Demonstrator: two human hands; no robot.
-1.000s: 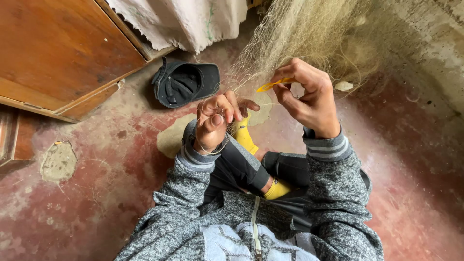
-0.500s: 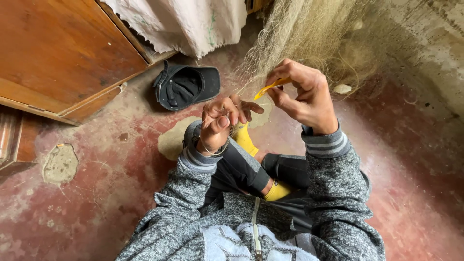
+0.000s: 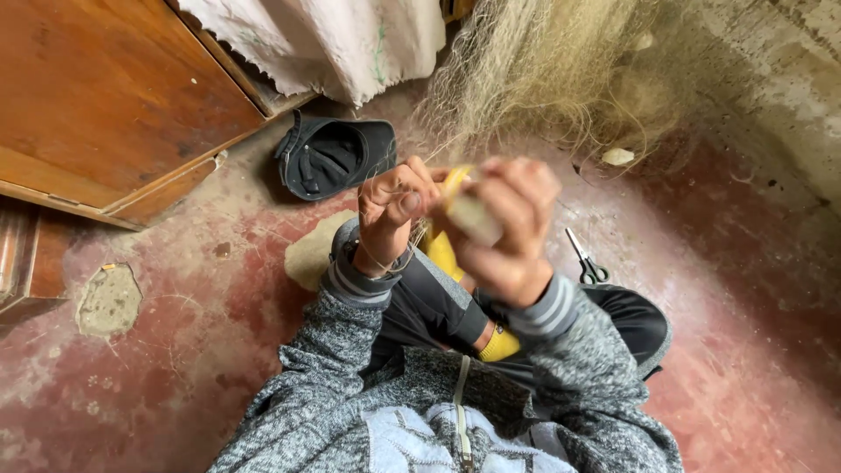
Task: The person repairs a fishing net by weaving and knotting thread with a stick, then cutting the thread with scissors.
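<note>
We look down on a worn red floor (image 3: 175, 368), and along its upper left runs a brown wooden cabinet (image 3: 105, 96) with a white cloth (image 3: 333, 44) hanging beside it. The largest thing in hand is the net (image 3: 543, 70), a pale, fine heap piled against the grey wall (image 3: 771, 79) at the top, with strands running down from it to our hands. We judge it light, soft and limp, quick to snag and tangle, so it is best taken by a single strand or a mesh edge pinched between fingertips, not grabbed in a bunch. A dark cap (image 3: 337, 158) lies upside down on the floor below the cloth, well apart from the net. Our grey sleeves and dark trousers fill the lower middle. The left hand (image 3: 396, 206) is closed, thumb pressed on forefinger, pinching thin thread of the net, and a loop of it hangs down by the wrist. The right hand (image 3: 508, 228) sits close against it, almost touching, its fingers curled shut around a yellow netting needle (image 3: 457, 188); this hand is blurred, so we cannot tell the exact grip. The needle looks stiff, smooth and light. Small scissors (image 3: 585, 261) lie on the floor just right of the right wrist, and a pale scrap (image 3: 618, 157) lies below the net.
</note>
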